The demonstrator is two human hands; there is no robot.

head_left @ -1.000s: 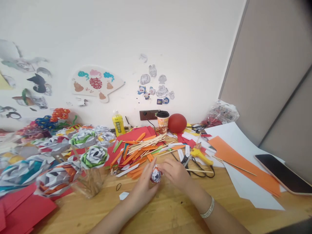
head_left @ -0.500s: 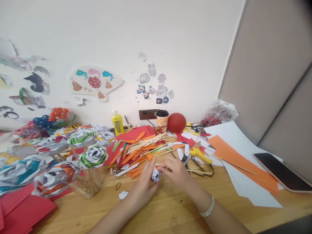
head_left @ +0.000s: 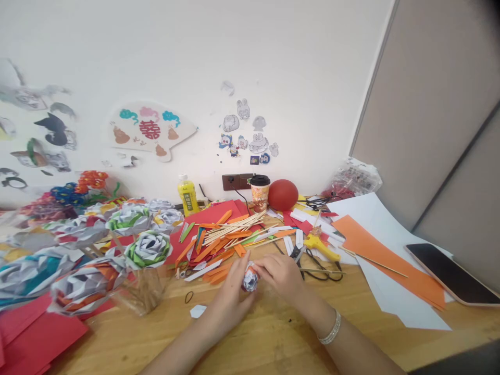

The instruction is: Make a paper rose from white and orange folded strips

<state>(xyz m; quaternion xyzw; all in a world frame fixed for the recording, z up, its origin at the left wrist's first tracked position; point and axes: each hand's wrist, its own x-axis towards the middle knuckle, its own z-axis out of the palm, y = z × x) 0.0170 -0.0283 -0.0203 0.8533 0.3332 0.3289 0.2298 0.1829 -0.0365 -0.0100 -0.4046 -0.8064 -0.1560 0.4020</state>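
Observation:
A small folded paper flower (head_left: 250, 278), white with some orange at its edge, is between my two hands above the wooden table. My left hand (head_left: 231, 292) wraps its left side, with the thumb below and the fingers behind. The fingertips of my right hand (head_left: 280, 272) pinch the flower's upper right edge. Just beyond my hands lie orange folded paper strips (head_left: 217, 276) and a loose bundle of thin wooden sticks (head_left: 238, 229). Scissors (head_left: 299, 255) rest to the right of my right hand.
Finished paper flowers (head_left: 148, 249) crowd the left side, some in a clear cup (head_left: 142, 297). A drink bottle (head_left: 188, 195), a lidded paper cup (head_left: 260, 194) and a red balloon (head_left: 283, 195) stand at the back. White sheets (head_left: 390, 307), orange paper (head_left: 371, 255) and a phone (head_left: 453, 276) lie right.
Both hands stay at nearly the same spot on the flower. My right fingers have shifted slightly along its edge, and a little more of the flower shows. The view has moved very slightly.

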